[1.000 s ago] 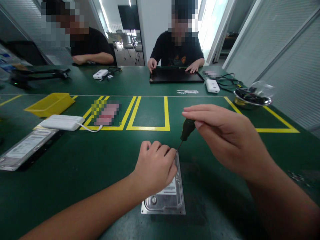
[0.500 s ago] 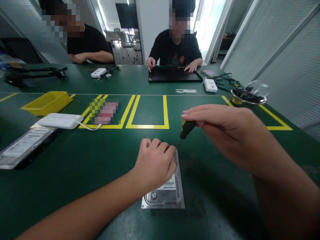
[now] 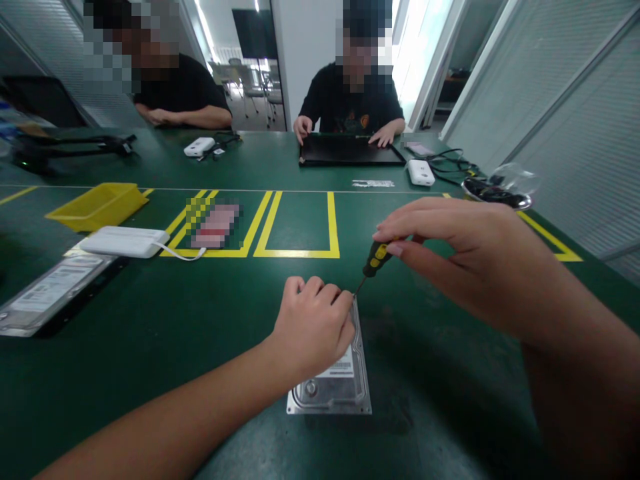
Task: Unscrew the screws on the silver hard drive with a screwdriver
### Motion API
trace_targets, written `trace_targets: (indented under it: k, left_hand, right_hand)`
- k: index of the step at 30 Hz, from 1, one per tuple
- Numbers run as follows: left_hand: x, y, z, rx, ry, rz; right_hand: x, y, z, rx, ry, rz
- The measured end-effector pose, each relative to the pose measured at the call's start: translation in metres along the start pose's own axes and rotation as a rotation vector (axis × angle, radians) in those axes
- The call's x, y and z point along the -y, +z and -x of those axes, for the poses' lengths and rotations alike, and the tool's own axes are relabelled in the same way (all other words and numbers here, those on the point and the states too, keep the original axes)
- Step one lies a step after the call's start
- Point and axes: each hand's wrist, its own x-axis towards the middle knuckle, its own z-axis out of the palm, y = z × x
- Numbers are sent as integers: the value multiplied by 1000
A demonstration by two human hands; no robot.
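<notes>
- Turned a little since half a second ago: the screwdriver (image 3: 376,259) shows more yellow on its handle, under the right hand (image 3: 455,260).
- Right fingers and thumb pinch the handle's top; its shaft leans down to the far right corner of the hard drive (image 3: 340,388).
- That drive lies flat on the bench (image 3: 200,320).
- Left hand (image 3: 313,330) curls over it, fingers bent; their tips are hidden from me, so I can't tell if they pinch anything.
- Off to the left, a white power bank (image 3: 125,241) sits at another drive's (image 3: 55,290) far end.
</notes>
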Motion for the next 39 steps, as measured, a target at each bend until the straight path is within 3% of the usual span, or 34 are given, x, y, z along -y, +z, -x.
trace_targets:
  k: [13, 17, 24, 35, 39]
  left_hand:
    - [0, 0, 1, 1, 6, 1]
    - [0, -1, 1, -4, 8, -4]
    - [0, -3, 1, -13, 10, -2]
    - [-1, -2, 1, 10, 6, 1]
    - [-1, -4, 2, -1, 12, 10]
  right_hand:
    - [-6, -6, -10, 116, -3, 99]
    - [0, 1, -15, 107, 74, 181]
    - [22, 20, -23, 157, 195, 533]
    - [26, 22, -23, 142, 369, 642]
    - [28, 21, -26, 126, 364, 656]
